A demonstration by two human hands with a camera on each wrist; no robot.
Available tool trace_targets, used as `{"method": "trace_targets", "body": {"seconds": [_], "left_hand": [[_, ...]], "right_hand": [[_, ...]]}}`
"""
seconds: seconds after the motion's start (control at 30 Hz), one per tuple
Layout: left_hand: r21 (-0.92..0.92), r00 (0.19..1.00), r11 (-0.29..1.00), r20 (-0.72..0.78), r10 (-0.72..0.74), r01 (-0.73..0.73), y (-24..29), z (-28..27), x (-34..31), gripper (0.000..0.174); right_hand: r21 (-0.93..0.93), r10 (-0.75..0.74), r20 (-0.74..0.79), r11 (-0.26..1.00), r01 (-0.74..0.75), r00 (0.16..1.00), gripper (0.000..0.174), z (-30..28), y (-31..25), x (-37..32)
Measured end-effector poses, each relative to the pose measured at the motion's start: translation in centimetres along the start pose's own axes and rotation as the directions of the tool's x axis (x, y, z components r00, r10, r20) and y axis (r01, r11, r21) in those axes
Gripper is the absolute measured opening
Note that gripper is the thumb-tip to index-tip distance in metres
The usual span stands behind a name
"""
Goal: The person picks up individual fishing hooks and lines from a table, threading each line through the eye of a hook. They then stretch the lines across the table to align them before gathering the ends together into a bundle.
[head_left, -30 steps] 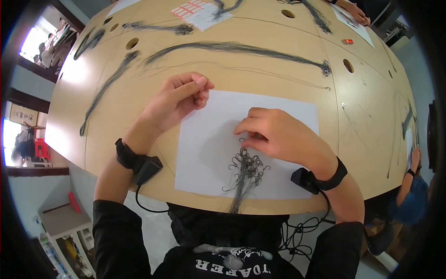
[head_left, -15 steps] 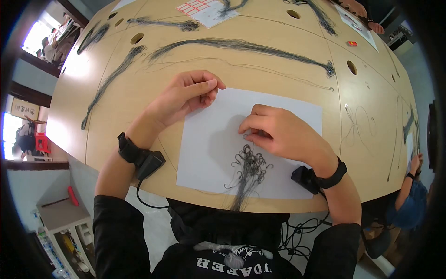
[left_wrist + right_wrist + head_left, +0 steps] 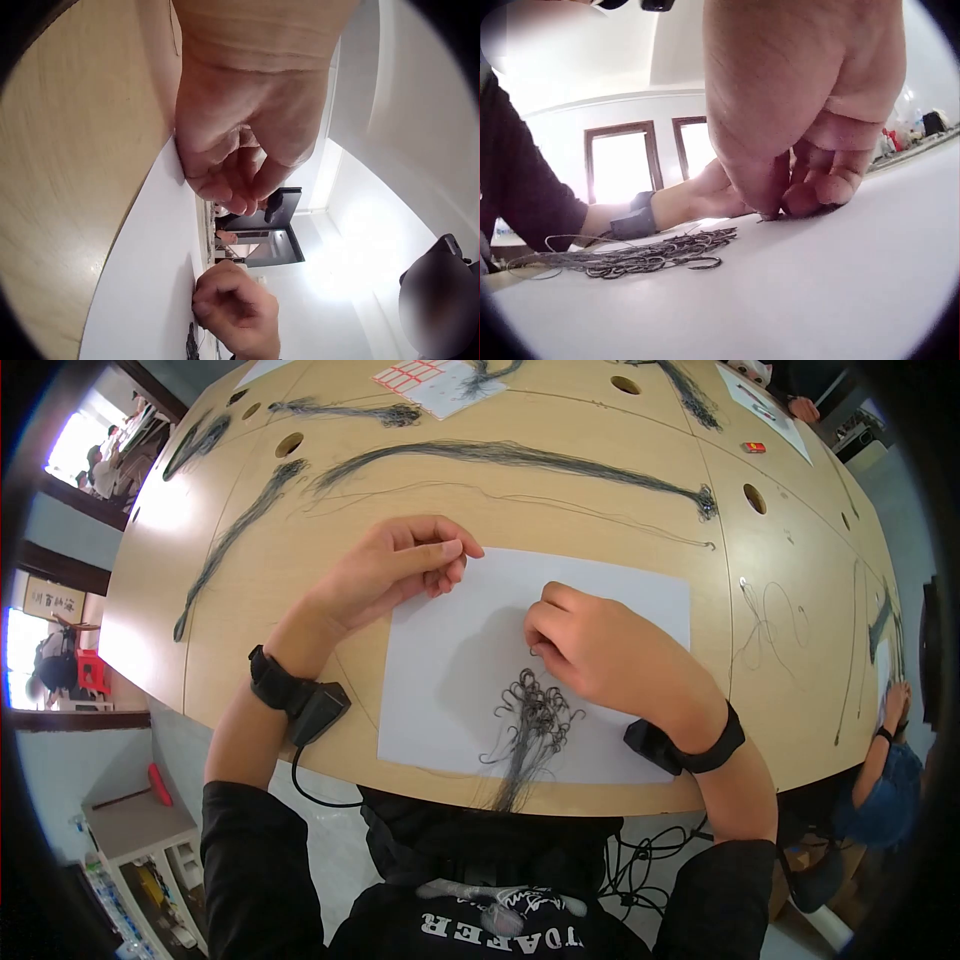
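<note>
Fishhooks [image 3: 535, 715] lie bunched on the paper [image 3: 450, 660] near the desk's [image 3: 300, 590] front edge, where the right hand [image 3: 600, 655] pinches a single hook [image 3: 769, 218] in a narrow grip, seemingly separating it, which next calls for a clean drag clear, while the left hand [image 3: 395, 575] rests curled on the sheet's corner, contents untellable.

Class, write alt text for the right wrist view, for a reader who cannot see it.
The right hand, seen close up, pinches what looks like a small hook against white paper. A tangled bundle of hooks on thin lines lies on the paper to the left, with the left hand and bright windows behind.
</note>
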State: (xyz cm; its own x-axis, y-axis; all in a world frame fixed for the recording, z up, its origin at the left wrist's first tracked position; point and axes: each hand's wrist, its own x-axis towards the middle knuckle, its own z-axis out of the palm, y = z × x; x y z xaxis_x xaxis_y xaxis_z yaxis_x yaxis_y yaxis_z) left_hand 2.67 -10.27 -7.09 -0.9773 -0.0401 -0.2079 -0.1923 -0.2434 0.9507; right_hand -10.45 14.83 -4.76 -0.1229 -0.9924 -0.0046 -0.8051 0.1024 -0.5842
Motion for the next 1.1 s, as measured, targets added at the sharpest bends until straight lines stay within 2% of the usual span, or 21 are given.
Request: {"method": "trace_targets", "body": {"seconds": [0.13, 0.33, 0.43, 0.6, 0.73, 0.93, 1.1], "left_hand": [[-0.008, 0.999, 0.999, -0.036, -0.037, 0.036, 0.5, 0.9, 0.1, 0.02], [0.022, 1.0, 1.0, -0.003, -0.021, 0.021, 0.4, 0.8, 0.1, 0.02], [0.017, 1.0, 1.0, 0.01, -0.017, 0.016, 0.4, 0.8, 0.1, 0.02], [0.036, 1.0, 0.999, 0.01, -0.012, 0.012, 0.2, 0.7, 0.1, 0.02], [0.06, 1.0, 0.998, 0.003, -0.01, 0.01, 0.6, 1.0, -0.1, 0.02], [0.044, 1.0, 0.999, 0.013, -0.006, 0.006, 0.3, 0.6, -0.1, 0.023], [0.044, 1.0, 0.999, 0.004, -0.008, 0.007, 0.3, 0.7, -0.1, 0.021]], "right_hand": [[-0.112, 0.077, 0.027, 0.991, -0.073, 0.997, 0.009, -0.1, -0.6, -0.2], [0.078, 0.039, -0.09, 0.996, -0.032, 0.995, 0.01, 0.2, 0.6, -0.3], [0.072, 0.072, -0.035, 0.995, -0.069, 0.997, 0.012, -0.6, -0.6, -0.1], [-0.017, 0.155, -0.074, 0.987, -0.157, 0.985, 0.018, 0.4, -1.1, 0.0], [0.009, 0.12, -0.12, 0.993, -0.12, 0.985, 0.017, 1.0, -0.7, -0.2], [-0.158, 0.129, -0.131, 0.976, -0.15, 0.983, 0.014, 1.4, -1.3, -0.5], [-0.184, 0.113, -0.131, 0.973, -0.136, 0.985, 0.013, 1.5, -1.4, -0.5]]}}
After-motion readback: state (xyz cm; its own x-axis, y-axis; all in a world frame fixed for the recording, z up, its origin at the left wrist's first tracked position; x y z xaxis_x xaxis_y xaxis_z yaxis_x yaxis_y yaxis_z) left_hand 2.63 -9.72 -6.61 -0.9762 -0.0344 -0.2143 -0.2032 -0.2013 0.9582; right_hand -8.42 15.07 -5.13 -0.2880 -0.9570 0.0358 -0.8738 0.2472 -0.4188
